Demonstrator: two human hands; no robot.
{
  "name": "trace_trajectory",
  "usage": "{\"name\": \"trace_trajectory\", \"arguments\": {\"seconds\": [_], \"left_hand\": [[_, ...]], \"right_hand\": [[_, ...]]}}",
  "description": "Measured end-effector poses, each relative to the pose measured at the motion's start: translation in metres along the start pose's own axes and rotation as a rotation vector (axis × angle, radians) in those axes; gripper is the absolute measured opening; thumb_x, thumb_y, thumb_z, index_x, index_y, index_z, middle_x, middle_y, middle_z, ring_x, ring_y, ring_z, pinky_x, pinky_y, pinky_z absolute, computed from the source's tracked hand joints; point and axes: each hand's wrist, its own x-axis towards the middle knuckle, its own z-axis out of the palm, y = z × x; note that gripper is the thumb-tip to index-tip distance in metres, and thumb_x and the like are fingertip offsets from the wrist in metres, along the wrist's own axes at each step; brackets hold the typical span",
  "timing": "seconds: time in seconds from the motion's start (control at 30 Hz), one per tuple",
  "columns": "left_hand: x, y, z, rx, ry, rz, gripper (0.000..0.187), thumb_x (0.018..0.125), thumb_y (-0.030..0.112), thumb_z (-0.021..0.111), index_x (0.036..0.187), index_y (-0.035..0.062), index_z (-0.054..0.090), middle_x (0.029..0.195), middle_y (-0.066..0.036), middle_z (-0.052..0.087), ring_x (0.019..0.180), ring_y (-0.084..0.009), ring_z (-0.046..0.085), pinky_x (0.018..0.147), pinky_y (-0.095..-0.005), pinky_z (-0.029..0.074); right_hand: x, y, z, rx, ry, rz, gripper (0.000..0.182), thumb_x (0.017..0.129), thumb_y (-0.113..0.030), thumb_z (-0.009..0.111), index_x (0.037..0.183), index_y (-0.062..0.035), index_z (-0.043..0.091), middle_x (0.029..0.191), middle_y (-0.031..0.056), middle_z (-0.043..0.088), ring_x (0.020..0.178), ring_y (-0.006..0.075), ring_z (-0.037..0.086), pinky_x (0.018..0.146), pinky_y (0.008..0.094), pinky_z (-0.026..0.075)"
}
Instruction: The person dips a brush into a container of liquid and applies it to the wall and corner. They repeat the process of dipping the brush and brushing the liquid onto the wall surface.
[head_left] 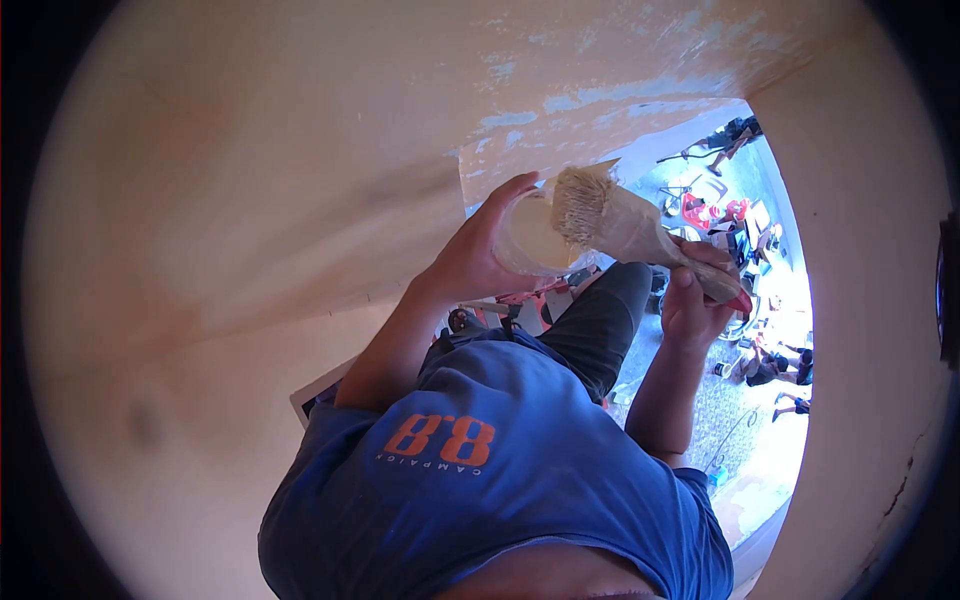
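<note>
My left hand (pixel 478 245) is wrapped round the side of a pale, round container (pixel 527 235) with cream-coloured contents. In my right hand (pixel 700 300) is the handle of a wide brush (pixel 630 222), its thumb and fingers closed near the reddish handle end. The brush is tilted, with its pale, clotted bristles (pixel 582 207) at the container's right rim. Whether the bristles touch the rim or contents cannot be made out.
A wall (pixel 250 180) with patchy paint spans the left and top. Another wall (pixel 860 330) at the right has a crack. Far below, a bright floor (pixel 685 425) holds several people, red objects and other items. My dark-trousered leg (pixel 605 320) extends below the container.
</note>
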Motion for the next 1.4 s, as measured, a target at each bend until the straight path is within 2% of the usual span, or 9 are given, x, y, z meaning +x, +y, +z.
{"name": "trace_trajectory", "arguments": {"seconds": [0.13,0.27,0.53,0.6,0.67,1.0,1.07,1.1,1.4], "left_hand": [[-0.001,-0.004,0.0,-0.05,0.003,-0.04,0.1,0.054,0.018,0.085,0.137,0.0048,0.029,0.134,-0.016,0.041,0.125,-0.0265,0.04,0.104,-0.0349,0.032],[0.001,-0.001,-0.001,0.052,-0.021,-0.012,0.099,0.054,0.015,0.084,0.136,0.0036,0.03,0.134,-0.016,0.04,0.127,-0.0263,0.039,0.105,-0.0339,0.031],[0.003,-0.003,0.007,0.17,-0.039,-0.003,0.099,0.055,0.024,0.087,0.135,0.0032,0.031,0.133,-0.018,0.04,0.125,-0.0283,0.039,0.103,-0.0363,0.033],[0.004,-0.008,0.01,0.04,-0.058,-0.09,0.1,0.054,0.026,0.087,0.134,0.0031,0.032,0.131,-0.018,0.041,0.123,-0.0276,0.041,0.101,-0.0367,0.036],[0.007,-0.02,0.013,0.127,-0.055,0.034,0.103,0.053,0.026,0.09,0.133,0.0036,0.029,0.125,-0.017,0.046,0.113,-0.0247,0.05,0.093,-0.0382,0.044],[0.018,-0.017,0.022,-0.003,-0.092,-0.047,0.106,0.056,0.033,0.087,0.136,0.0017,0.025,0.123,-0.017,0.048,0.112,-0.0278,0.051,0.095,-0.0362,0.043],[0.02,-0.018,0.035,-0.34,-0.092,-0.057,0.096,0.056,0.015,0.086,0.134,0.0079,0.031,0.123,-0.012,0.049,0.113,-0.023,0.049,0.096,-0.0376,0.041],[0.02,-0.018,0.033,-0.358,-0.117,-0.009,0.096,0.058,0.018,0.086,0.135,0.0079,0.029,0.125,-0.012,0.048,0.115,-0.0239,0.047,0.096,-0.0382,0.041],[0.032,-0.055,0.029,-0.229,-0.143,0.077,0.114,0.055,0.029,0.086,0.143,0.0113,0.017,0.123,-0.014,0.048,0.114,-0.0261,0.047,0.094,-0.0405,0.04]], "right_hand": [[-0.003,0.011,-0.003,0.076,0.064,-0.028,0.027,0.076,-0.002,0.065,0.1,0.0059,0.055,0.095,0.0191,0.062,0.092,0.0282,0.063,0.085,0.0364,0.048],[-0.004,0.005,-0.006,0.027,0.122,0.117,0.025,0.076,-0.005,0.067,0.096,0.0053,0.057,0.094,0.016,0.064,0.087,0.0205,0.061,0.079,0.0313,0.049],[-0.006,0.005,-0.005,-0.075,0.191,0.225,0.015,0.078,-0.002,0.067,0.092,0.0024,0.06,0.088,0.0112,0.066,0.078,0.0161,0.063,0.072,0.0287,0.051],[-0.002,0.006,-0.006,0.028,0.215,0.22,0.014,0.079,-0.002,0.066,0.091,0.0028,0.061,0.085,0.0111,0.066,0.077,0.0163,0.064,0.072,0.0284,0.051],[0.001,0.008,-0.007,0.03,0.191,0.201,0.013,0.08,-0.002,0.065,0.091,0.0034,0.061,0.083,0.0113,0.066,0.076,0.0174,0.064,0.071,0.028,0.052],[0.008,0.017,-0.013,0.087,0.21,0.18,0.015,0.08,-0.001,0.064,0.091,0.0062,0.057,0.083,0.0186,0.064,0.074,0.0271,0.065,0.069,0.0373,0.056],[0.011,0.016,-0.013,0.133,0.214,0.185,0.016,0.08,-0.001,0.064,0.092,0.0069,0.057,0.085,0.0192,0.064,0.074,0.0279,0.065,0.07,0.038,0.056],[0.01,0.019,-0.017,0.105,0.184,0.182,0.017,0.081,-0.002,0.063,0.092,0.0072,0.056,0.088,0.0198,0.063,0.076,0.0285,0.065,0.071,0.039,0.056],[0.017,0.014,-0.016,0.181,0.204,0.16,0.015,0.081,-0.001,0.062,0.093,0.0067,0.056,0.089,0.019,0.063,0.077,0.0285,0.064,0.071,0.0394,0.056]]}}
